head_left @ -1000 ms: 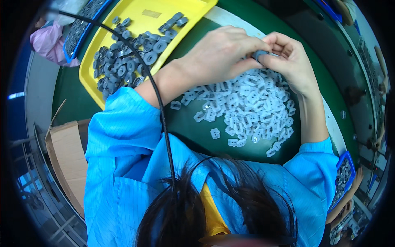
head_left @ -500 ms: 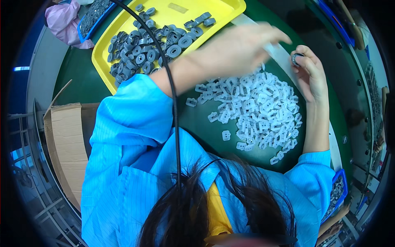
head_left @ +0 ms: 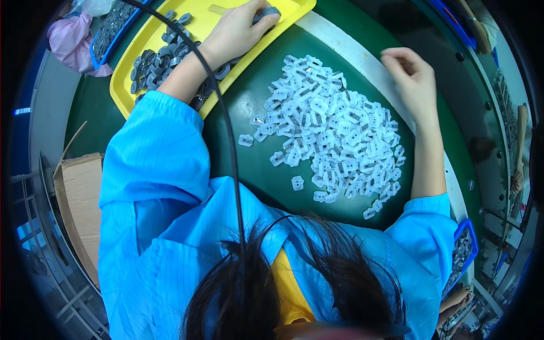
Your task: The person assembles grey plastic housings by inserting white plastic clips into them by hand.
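Green table [head_left: 255, 170]: yellow tray [head_left: 201, 25], heap of translucent pieces [head_left: 334, 130]

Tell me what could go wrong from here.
The gray ring pinched in the left hand is near the right rim of the yellow tray; if it slipped, it might land outside.

The white pieces lie loose on the green table, so a brush from the right sleeve could scatter some.

The black cable appears to cross the left forearm and might snag.
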{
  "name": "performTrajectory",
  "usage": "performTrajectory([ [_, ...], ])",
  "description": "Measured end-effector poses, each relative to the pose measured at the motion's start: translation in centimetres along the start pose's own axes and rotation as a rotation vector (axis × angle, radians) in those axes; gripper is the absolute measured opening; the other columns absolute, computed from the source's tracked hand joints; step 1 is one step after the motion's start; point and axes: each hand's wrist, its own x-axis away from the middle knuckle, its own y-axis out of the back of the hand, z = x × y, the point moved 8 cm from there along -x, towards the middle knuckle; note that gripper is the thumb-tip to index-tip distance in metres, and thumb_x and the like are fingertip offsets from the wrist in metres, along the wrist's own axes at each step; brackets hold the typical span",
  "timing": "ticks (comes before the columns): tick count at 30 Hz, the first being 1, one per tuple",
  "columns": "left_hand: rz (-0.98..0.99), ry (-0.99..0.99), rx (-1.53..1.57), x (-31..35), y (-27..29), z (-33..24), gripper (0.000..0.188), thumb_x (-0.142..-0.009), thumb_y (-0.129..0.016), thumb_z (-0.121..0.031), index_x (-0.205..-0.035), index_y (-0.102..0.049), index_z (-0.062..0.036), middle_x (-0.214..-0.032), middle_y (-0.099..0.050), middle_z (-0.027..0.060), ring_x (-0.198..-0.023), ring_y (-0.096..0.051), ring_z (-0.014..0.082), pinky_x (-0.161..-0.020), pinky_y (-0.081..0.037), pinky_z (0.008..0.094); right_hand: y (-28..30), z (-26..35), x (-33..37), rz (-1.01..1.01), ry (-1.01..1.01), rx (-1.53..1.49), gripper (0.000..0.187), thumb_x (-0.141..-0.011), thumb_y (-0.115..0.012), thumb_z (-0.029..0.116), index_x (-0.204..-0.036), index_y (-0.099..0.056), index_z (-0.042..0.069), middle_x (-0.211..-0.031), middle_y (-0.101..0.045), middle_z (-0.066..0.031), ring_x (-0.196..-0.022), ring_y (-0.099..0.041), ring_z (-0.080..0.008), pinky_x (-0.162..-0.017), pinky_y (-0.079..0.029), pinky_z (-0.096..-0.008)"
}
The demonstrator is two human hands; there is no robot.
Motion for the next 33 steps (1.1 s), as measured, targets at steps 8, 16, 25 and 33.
performTrajectory([
  [8,-0.069,0.177,0.405,-1.3,1.1,-2.1,0.024,-0.093,-0.055,-0.020,-0.106,-0.055,0.0005,-0.078,-0.059,0.0077,-0.072,-0.058,0.0145,-0.063,-0.047,0.0284,-5.7,2.4,0.7,0.322,0.100,0.240,0.027,-0.075,-0.073,0.020,-0.092,-0.067,0.001,-0.078,-0.064,-0.0063,-0.071,-0.055,-0.0116,-0.068,-0.047,-0.0260],
  [16,0.164,0.195,0.937,-0.3,-1.7,-6.0,0.023,-0.098,-0.051,-0.026,-0.103,-0.056,-0.0041,-0.077,-0.054,0.0004,-0.064,-0.050,0.0076,-0.059,-0.043,0.0207,-1.7,-0.3,-0.2,0.136,-0.034,0.145,0.018,-0.078,-0.069,0.015,-0.091,-0.068,0.001,-0.075,-0.065,-0.0059,-0.067,-0.057,-0.0115,-0.066,-0.047,-0.0254],
  [25,0.203,-0.033,0.813,0.8,-4.4,-9.2,0.041,-0.085,-0.069,-0.018,-0.117,-0.057,0.0052,-0.097,-0.065,0.0066,-0.085,-0.062,0.0118,-0.079,-0.052,0.0258,-3.8,3.7,1.4,0.223,0.410,0.329,0.018,-0.077,-0.070,0.006,-0.093,-0.069,0.000,-0.075,-0.065,-0.0063,-0.068,-0.063,-0.0180,-0.063,-0.049,-0.0286],
  [33,-0.240,-0.367,0.282,2.3,-1.5,-12.8,0.031,-0.070,-0.075,-0.007,-0.098,-0.061,-0.0010,-0.087,-0.065,0.0089,-0.080,-0.065,0.0184,-0.074,-0.054,0.0282,-3.4,3.6,1.2,0.052,-0.048,-0.316,0.016,-0.080,-0.072,0.016,-0.085,-0.068,0.001,-0.067,-0.062,0.0011,-0.059,-0.053,-0.0040,-0.053,-0.042,-0.0181],
])
